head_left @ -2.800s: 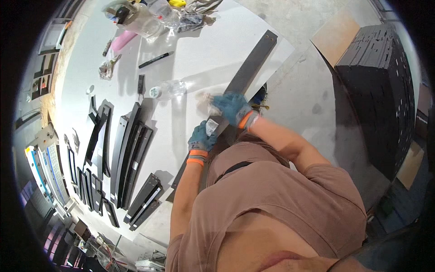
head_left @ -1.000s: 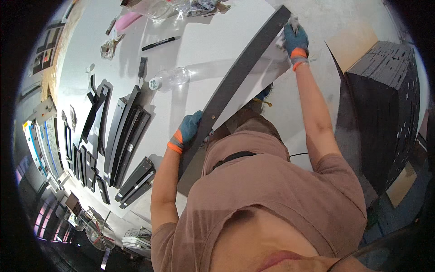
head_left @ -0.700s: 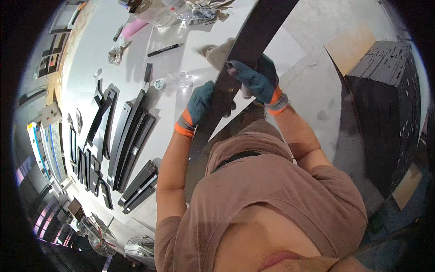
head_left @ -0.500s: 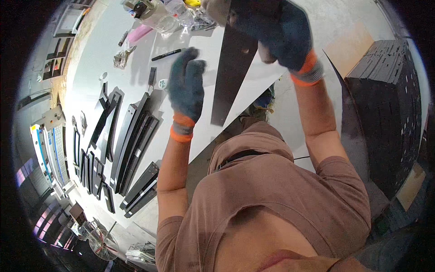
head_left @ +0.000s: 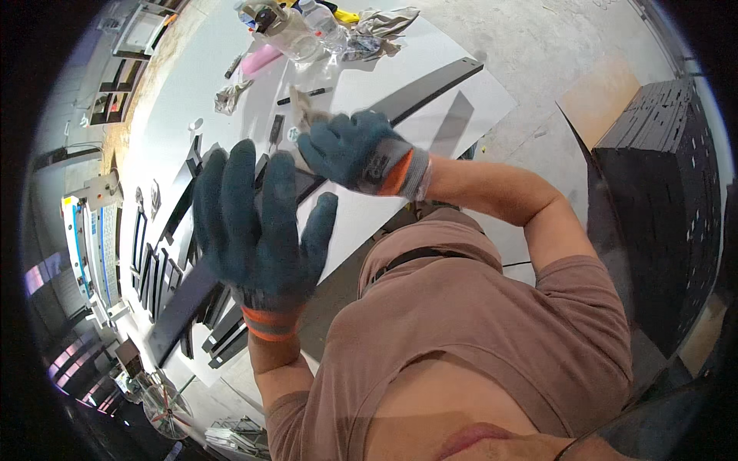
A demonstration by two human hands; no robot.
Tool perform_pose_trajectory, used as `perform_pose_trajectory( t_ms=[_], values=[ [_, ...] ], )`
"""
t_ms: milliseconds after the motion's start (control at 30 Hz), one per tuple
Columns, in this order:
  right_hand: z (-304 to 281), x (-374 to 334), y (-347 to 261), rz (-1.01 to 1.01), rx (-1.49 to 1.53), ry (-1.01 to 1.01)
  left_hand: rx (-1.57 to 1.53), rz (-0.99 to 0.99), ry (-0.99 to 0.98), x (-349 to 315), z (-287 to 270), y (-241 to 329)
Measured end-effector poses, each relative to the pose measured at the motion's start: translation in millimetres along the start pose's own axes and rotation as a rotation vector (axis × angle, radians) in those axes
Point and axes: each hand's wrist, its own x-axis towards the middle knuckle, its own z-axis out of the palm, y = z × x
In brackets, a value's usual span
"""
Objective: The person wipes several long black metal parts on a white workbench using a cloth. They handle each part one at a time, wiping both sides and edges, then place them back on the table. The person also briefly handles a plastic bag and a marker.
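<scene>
A long dark flat bar (head_left: 430, 91) runs diagonally over the white table, from the far right down to the near left. My left hand (head_left: 257, 223), in a dark blue glove with an orange-striped cuff, is above its lower half with fingers spread and open. Whether the palm touches the bar cannot be made out. Gloved the same way, my right hand (head_left: 357, 154) is at the middle of the bar, its fingers curled. A beige rag (head_left: 309, 107) sticks out past those fingers and is partly blurred.
Several black metal bars (head_left: 223, 338) lie on the table's left side. Toward the back are a marker (head_left: 304, 96), a pink object (head_left: 261, 59), clear plastic bottles (head_left: 323, 27) and crumpled cloths (head_left: 384, 23). A tall stack of black panels (head_left: 653, 200) stands at the right.
The bar has swung from steep to diagonal and now reaches farther left. My right hand came down and left from the far end with the rag. My left hand moved nearer and left, fingers spread.
</scene>
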Motion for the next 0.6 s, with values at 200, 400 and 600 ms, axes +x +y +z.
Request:
perform_pose_trajectory(
  t_ms=[200, 400, 600],
  values=[
    [59, -65, -41, -0.047, 0.105, -0.071, -0.355, -0.590, -1.005, -104, 83, -18],
    [66, -91, -52, 0.289, 0.531, -0.523, -0.373, -0.653, -1.148, -154, 146, 9],
    [95, -135, -81, 0.164, 0.446, -0.471, -0.279, -0.722, -1.226, -213, 202, 41]
  ],
)
